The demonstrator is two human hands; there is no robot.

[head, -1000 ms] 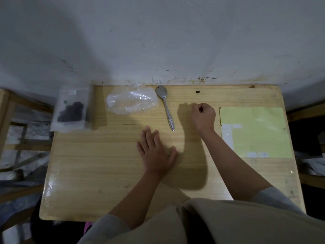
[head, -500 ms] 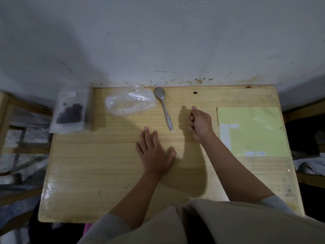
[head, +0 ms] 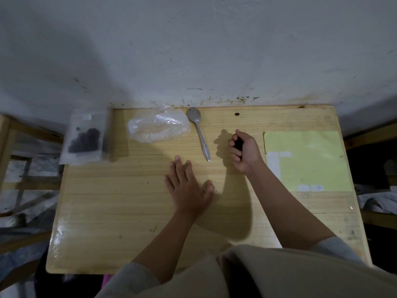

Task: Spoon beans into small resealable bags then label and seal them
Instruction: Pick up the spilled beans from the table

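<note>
Left hand [head: 189, 188] flat with fingers spread on the wooden table [head: 107, 211] below the silver metal spoon [head: 198, 132], right hand [head: 243, 150] beside it curled around something dark, probably a marker; filled clear bean bag [head: 83, 138] far left of spoon, so uncap before labelling.

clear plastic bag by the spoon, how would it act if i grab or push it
The clear plastic bag looks thin and crumpled, so it would probably flop and collapse rather than hold shape. It seems nearly empty, so likely very light, and a push may just slide it along the glossy table.
</note>
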